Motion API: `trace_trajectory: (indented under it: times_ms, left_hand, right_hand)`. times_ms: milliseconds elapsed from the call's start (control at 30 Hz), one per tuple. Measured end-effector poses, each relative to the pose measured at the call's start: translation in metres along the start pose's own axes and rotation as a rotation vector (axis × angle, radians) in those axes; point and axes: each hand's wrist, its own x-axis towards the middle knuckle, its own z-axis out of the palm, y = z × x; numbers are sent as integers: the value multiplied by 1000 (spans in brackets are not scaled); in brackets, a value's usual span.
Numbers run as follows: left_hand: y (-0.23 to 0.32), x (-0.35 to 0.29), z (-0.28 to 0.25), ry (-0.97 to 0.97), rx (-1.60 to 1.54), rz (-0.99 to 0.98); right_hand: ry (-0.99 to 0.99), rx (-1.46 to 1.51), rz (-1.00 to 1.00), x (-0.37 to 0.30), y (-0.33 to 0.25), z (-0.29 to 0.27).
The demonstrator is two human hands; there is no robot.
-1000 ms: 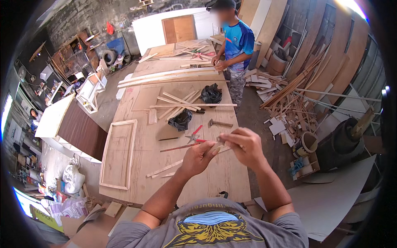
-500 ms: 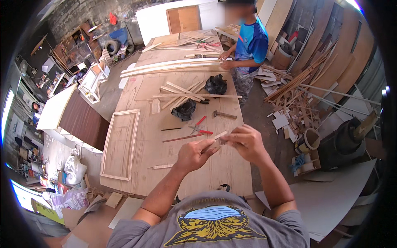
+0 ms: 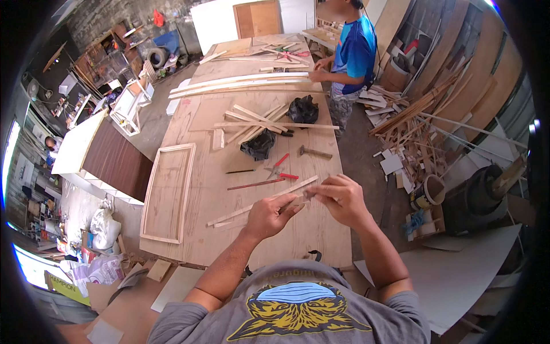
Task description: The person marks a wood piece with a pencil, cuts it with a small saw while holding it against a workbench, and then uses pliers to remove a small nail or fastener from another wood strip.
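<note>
My left hand (image 3: 271,215) and my right hand (image 3: 342,202) are close together above the near part of the wooden worktable (image 3: 275,252). Each hand has its fingertips pinched. Between them is a small pale and greyish piece, too small and blurred to name. A long thin wooden strip (image 3: 246,210) lies slantwise on the table, just beyond and partly beneath my hands. Past it lie a reddish-brown stick (image 3: 255,184), a red-handled cutting tool (image 3: 279,168), a dark pencil-like stick (image 3: 240,171) and a hammer (image 3: 315,153).
A rectangular wooden frame (image 3: 189,198) lies along the table's left edge. Farther off are crossed wooden strips (image 3: 243,124) and two black plastic bags (image 3: 259,144) (image 3: 303,109). A co-worker (image 3: 353,54) stands at the far right side by long boards (image 3: 246,81). Scrap wood (image 3: 401,137) covers the right floor.
More of the long wooden strip shows beside my hands. Both hands keep their pinch on the small piece. The co-worker has straightened and drawn the hands back slightly.
</note>
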Motion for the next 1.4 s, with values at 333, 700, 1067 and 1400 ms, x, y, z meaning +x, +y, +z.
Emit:
trace_trajectory:
  times_ms: [333,700,1067,1400]
  left_hand:
    - [-3,-13,6,-7,-65,15]
    - [-12,-23,21,18,-145,11]
    - [-9,-31,25,-107,-115,-31]
    - [-14,-35,29,-146,-159,-34]
  right_hand:
    - [26,42,115,-11,4,11]
    - [53,217,113,-33,-12,17]
    - [78,8,232,-54,-9,21]
    - [46,244,241,-69,-6,20]
